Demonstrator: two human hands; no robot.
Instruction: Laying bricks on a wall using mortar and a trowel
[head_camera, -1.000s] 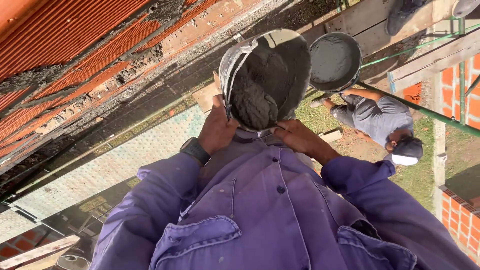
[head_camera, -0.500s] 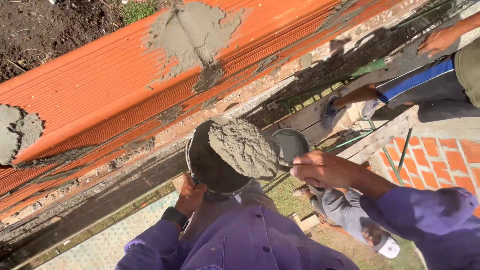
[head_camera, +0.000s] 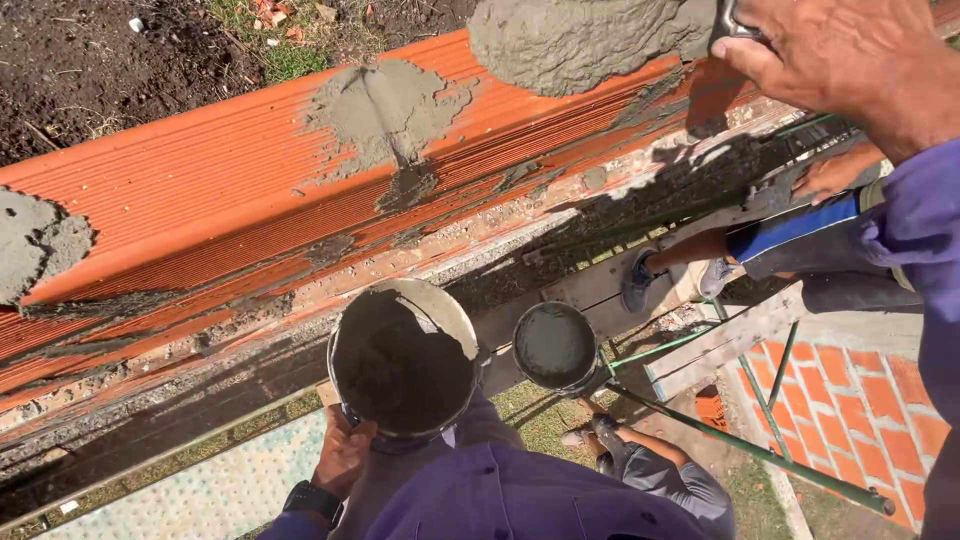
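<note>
— Where's the mortar?
— A grey heap rides the trowel, just left of your right hand, fingers clenched on its handle, above the brick wall.
— And the bucket?
— Your left hand grips it from below.

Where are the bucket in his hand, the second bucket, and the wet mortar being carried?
bucket (head_camera: 405, 365), head view, dark inside.
second bucket (head_camera: 555, 347), head view, grey contents.
mortar load (head_camera: 590, 45), head view, middle of lump.

You saw orange ribbed bricks blotched with grey mortar, a dark-lined grey bucket, your purple sleeve, and a black wristwatch.
</note>
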